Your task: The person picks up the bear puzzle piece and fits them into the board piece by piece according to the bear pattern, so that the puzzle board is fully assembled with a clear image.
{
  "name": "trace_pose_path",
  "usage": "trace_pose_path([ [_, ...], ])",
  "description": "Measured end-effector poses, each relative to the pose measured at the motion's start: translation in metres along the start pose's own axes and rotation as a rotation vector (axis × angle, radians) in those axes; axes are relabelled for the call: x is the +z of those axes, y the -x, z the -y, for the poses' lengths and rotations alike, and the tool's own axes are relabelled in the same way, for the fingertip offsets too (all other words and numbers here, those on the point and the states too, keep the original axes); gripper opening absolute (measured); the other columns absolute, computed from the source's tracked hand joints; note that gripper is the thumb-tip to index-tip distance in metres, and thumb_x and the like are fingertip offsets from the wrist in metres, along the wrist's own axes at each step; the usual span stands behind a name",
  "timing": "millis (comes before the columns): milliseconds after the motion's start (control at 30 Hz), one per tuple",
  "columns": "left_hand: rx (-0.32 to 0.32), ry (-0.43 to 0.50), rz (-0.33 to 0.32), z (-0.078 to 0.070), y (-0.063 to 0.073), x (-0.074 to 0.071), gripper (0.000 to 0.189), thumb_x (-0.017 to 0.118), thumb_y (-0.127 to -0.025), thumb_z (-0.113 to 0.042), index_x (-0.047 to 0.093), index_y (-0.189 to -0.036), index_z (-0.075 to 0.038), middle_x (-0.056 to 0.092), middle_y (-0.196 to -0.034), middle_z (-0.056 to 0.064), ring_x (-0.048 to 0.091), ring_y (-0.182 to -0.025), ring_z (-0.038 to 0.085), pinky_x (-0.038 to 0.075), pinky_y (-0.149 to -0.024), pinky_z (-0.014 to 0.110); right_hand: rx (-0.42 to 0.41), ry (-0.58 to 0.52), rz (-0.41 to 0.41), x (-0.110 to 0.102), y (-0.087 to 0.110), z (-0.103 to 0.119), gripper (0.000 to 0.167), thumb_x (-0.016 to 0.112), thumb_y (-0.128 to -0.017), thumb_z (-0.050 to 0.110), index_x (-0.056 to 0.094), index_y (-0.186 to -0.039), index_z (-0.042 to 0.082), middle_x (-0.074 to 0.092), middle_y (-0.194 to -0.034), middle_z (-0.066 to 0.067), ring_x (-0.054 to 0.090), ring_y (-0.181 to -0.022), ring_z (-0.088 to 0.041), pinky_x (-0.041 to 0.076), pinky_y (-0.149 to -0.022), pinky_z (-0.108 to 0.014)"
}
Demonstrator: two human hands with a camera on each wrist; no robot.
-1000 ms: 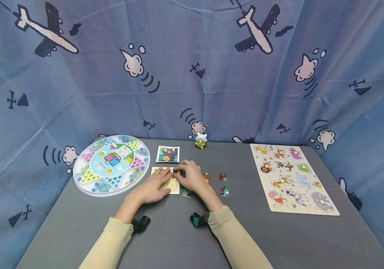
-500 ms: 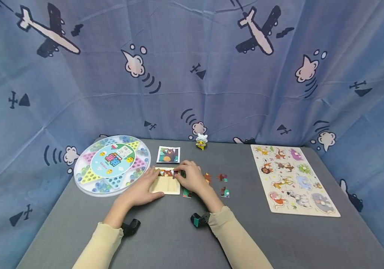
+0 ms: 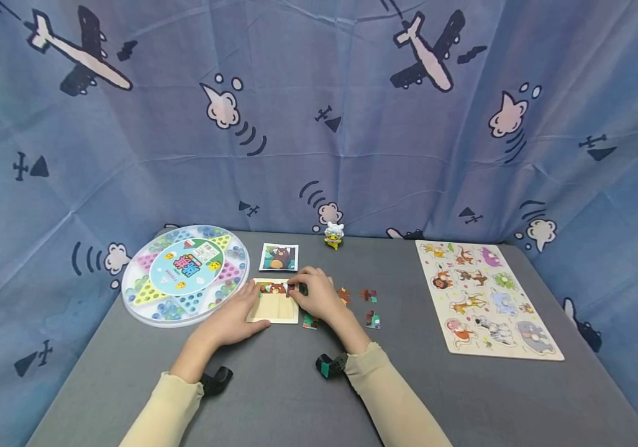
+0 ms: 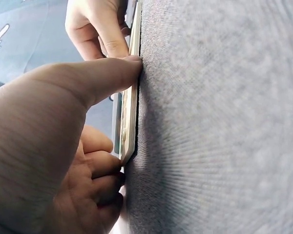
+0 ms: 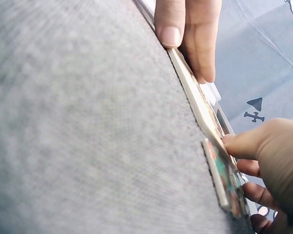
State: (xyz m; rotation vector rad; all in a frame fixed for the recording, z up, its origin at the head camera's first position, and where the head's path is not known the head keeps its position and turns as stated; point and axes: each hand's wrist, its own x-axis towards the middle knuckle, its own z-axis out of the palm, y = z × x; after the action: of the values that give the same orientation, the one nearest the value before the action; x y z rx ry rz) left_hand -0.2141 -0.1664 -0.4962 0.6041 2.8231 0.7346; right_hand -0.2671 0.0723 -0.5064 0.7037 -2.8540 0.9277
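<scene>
A small wooden jigsaw tray (image 3: 276,310) lies on the table, with brown bear puzzle pieces (image 3: 273,288) along its far side and bare wood nearer me. My left hand (image 3: 233,316) holds the tray at its left, thumb by the front edge and fingers at the left side; in the left wrist view the thumb (image 4: 107,75) touches that front edge. My right hand (image 3: 319,295) pinches a dark puzzle piece (image 3: 291,287) at the tray's far right, largely hidden by the fingers. In the right wrist view its thumb (image 5: 244,141) meets the tray edge.
Loose puzzle pieces (image 3: 373,319) lie right of the tray, one beneath my right wrist side. Behind it is a bear picture card (image 3: 279,256). A round marble game board (image 3: 145,254) stands left, a small figurine (image 3: 333,234) at the back, an animal puzzle board (image 3: 436,304) right.
My left hand has drawn back leftward from over the tray to its left edge, uncovering the bear pieces. My right hand has stayed nearly still at the far right corner.
</scene>
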Motion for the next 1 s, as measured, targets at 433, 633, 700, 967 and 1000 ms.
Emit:
trace_pose_path([
  [433,0.011,0.066,0.027,0.002,0.005,0.000,0.093,0.072,-0.100,-0.036,0.024,-0.161,0.016,0.015,-0.171,0.035,0.017,-0.160,0.049,0.020,-0.130,0.059,0.070,0.011,0.030,-0.007,0.002,0.005,0.022,0.076,-0.098,0.020,0.081,-0.119,0.017,0.070,-0.127,-0.006,0.060,-0.118,-0.030,0.042,-0.092,-0.055],
  [633,0.006,0.073,0.046,0.001,0.005,0.000,0.090,0.069,-0.103,-0.036,0.022,-0.162,0.015,0.012,-0.171,0.034,0.012,-0.161,0.048,0.017,-0.131,0.058,0.063,0.005,0.019,-0.011,0.004,0.005,0.022,0.074,-0.100,0.022,0.081,-0.120,0.016,0.071,-0.124,-0.006,0.059,-0.114,-0.029,0.042,-0.090,-0.054],
  [700,0.008,0.072,0.055,0.000,0.004,0.001,0.090,0.068,-0.103,-0.036,0.022,-0.161,0.015,0.010,-0.172,0.034,0.011,-0.161,0.048,0.015,-0.131,0.058,0.054,-0.027,-0.005,-0.015,0.004,0.003,0.023,0.073,-0.101,0.021,0.080,-0.121,0.013,0.072,-0.121,-0.008,0.060,-0.112,-0.029,0.044,-0.092,-0.053],
  [967,0.021,0.078,0.063,0.001,0.004,0.002,0.091,0.067,-0.103,-0.036,0.020,-0.161,0.016,0.008,-0.172,0.034,0.008,-0.161,0.049,0.014,-0.131,0.059,0.061,-0.126,-0.086,-0.042,0.010,-0.012,0.028,0.075,-0.100,0.018,0.076,-0.125,0.006,0.072,-0.122,-0.011,0.064,-0.114,-0.033,0.054,-0.100,-0.053],
  [1000,0.023,0.083,0.059,0.002,0.004,0.003,0.091,0.067,-0.103,-0.036,0.020,-0.162,0.015,0.008,-0.172,0.034,0.008,-0.161,0.049,0.013,-0.131,0.059,0.065,-0.123,-0.086,-0.044,0.011,-0.014,0.029,0.075,-0.100,0.018,0.076,-0.126,0.006,0.072,-0.122,-0.010,0.064,-0.114,-0.033,0.053,-0.100,-0.053],
])
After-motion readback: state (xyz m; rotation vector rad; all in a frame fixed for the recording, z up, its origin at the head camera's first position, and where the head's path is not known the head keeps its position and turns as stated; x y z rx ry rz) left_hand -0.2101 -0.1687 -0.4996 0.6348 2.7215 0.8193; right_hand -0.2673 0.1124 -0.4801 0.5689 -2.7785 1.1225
